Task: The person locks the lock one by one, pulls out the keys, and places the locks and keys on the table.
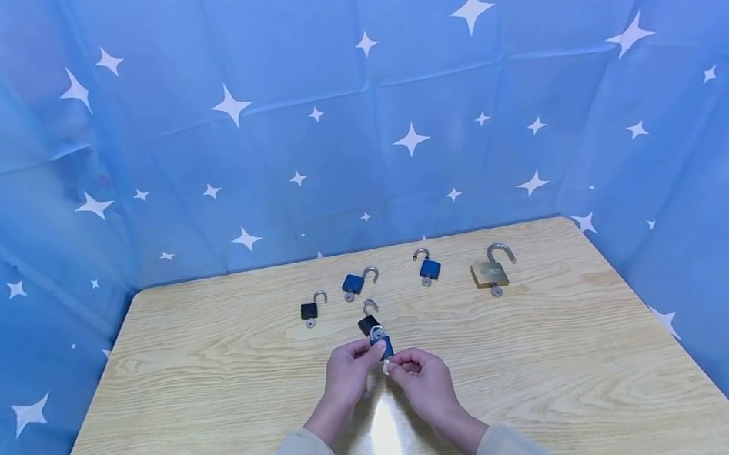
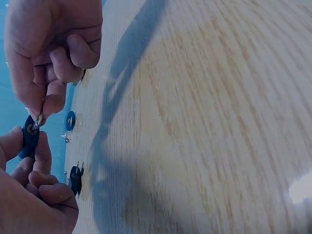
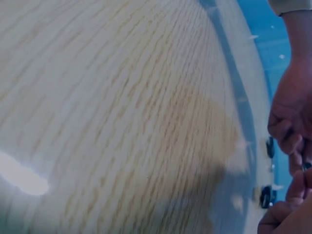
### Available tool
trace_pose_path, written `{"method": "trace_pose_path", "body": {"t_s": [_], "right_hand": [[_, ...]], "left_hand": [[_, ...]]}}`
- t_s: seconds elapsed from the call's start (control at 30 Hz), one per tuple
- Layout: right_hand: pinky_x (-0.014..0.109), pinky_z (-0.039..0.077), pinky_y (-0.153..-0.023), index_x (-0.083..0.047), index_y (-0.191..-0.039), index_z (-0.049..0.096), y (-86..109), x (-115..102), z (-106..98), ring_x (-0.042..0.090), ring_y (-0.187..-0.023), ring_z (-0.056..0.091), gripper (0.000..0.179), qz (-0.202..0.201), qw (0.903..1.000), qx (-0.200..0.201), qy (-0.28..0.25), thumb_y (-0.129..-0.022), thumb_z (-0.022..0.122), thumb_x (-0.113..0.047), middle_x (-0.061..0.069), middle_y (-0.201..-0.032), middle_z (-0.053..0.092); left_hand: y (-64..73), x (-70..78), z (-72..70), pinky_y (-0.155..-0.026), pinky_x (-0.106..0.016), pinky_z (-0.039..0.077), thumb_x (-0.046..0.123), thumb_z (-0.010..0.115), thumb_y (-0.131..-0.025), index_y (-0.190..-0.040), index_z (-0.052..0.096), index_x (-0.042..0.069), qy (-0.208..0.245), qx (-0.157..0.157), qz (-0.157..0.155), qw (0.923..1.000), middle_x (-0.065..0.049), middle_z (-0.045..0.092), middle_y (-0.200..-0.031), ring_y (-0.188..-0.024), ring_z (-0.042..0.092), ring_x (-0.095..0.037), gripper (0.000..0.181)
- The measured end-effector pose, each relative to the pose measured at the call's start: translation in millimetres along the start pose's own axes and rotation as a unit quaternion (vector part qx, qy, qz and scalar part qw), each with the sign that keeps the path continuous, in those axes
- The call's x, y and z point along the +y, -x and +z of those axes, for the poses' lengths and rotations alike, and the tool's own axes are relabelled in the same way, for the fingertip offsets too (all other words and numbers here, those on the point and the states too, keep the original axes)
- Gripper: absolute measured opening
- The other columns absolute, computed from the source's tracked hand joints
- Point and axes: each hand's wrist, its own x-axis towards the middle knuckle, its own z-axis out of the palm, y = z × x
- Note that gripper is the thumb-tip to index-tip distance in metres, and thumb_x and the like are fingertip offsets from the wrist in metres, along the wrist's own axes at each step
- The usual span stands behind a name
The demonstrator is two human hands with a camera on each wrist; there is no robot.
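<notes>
**Small silver metal key [image 1: 386,367] set at a blue padlock with silver shackle [image 1: 387,347]**

Nearest, the right hand [image 1: 426,386] pinches the key between thumb and fingers. Just beyond, the left hand [image 1: 346,376] grips the padlock body above the pale wood-grain counter [image 1: 564,355]. Its shackle appears closed; how deep the key sits cannot be told.

Judgement: the step looks like working the key. Hold the body firm, align key with keyway, seat it fully before turning, and turn lightly; forcing could bend it.

Beyond lies a black padlock with raised silver shackle [image 1: 368,325]. Farther back, a smaller-looking black padlock [image 1: 309,311], two dark-blue padlocks [image 1: 429,270] and a large brass-coloured padlock [image 1: 488,274] show open shackles. A blue star-patterned curtain [image 1: 351,128] stands behind.
</notes>
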Motion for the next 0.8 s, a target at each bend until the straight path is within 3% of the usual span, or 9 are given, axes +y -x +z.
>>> {"method": "trace_pose_path", "body": {"t_s": [0.6,0.8], "right_hand": [[0.019,0.043,-0.058,-0.001,-0.092,0.065,-2.1,-2.3,-4.7,0.009,-0.069,0.052,0.009,-0.009,0.9989,-0.041,0.021,-0.086,0.065,-0.008,0.0,-0.076,0.057],[0.018,0.037,-0.048,0.0,-0.092,0.062,-2.0,-2.0,-7.1,0.008,-0.059,0.046,0.009,0.0,0.9985,-0.054,0.01,-0.086,0.062,-0.006,-0.002,-0.074,0.053]], "left_hand": [[1.9,1.0,-0.8,-0.076,-0.028,0.041,0.035,0.069,-0.09,-0.092,0.073,0.005,-0.003,-0.002,-0.004,1.0,0.0,0.068,-0.083,-0.083,0.053,-0.013,0.031],[0.2,-0.3,1.2,-0.075,-0.027,0.04,0.033,0.07,-0.089,-0.093,0.073,0.004,-0.002,-0.003,-0.008,1.0,0.001,0.067,-0.084,-0.083,0.052,-0.013,0.03]]}}
